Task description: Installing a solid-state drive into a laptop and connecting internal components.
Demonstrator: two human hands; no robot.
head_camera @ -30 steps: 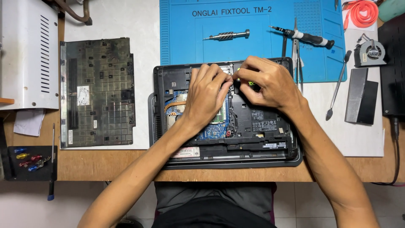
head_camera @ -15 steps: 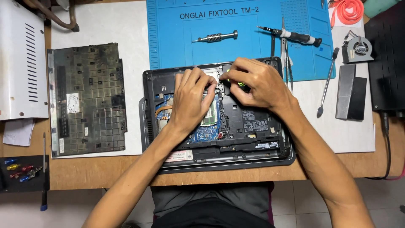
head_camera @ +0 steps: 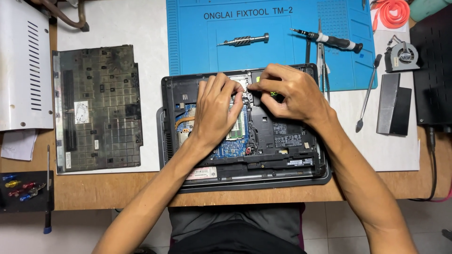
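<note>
— What are my hands doing?

— My left hand [head_camera: 217, 110] lies palm-down on the opened laptop [head_camera: 245, 127] at the middle of the frame, fingers together and curled, their tips pressing near its upper edge. My right hand [head_camera: 287, 91] is just beside it, thumb and forefinger pinched on a small part at that edge; I cannot tell what the part is.

— And around the laptop?

— The bare circuit board [head_camera: 233, 148] shows below my left palm. On the blue mat [head_camera: 197, 51] above lie a short metal screwdriver [head_camera: 244, 41] and a black-handled one [head_camera: 329, 40]. The removed bottom cover [head_camera: 96, 108] lies left of the laptop on the bench [head_camera: 94, 190]. A small fan [head_camera: 401, 56] sits at the upper right.
</note>
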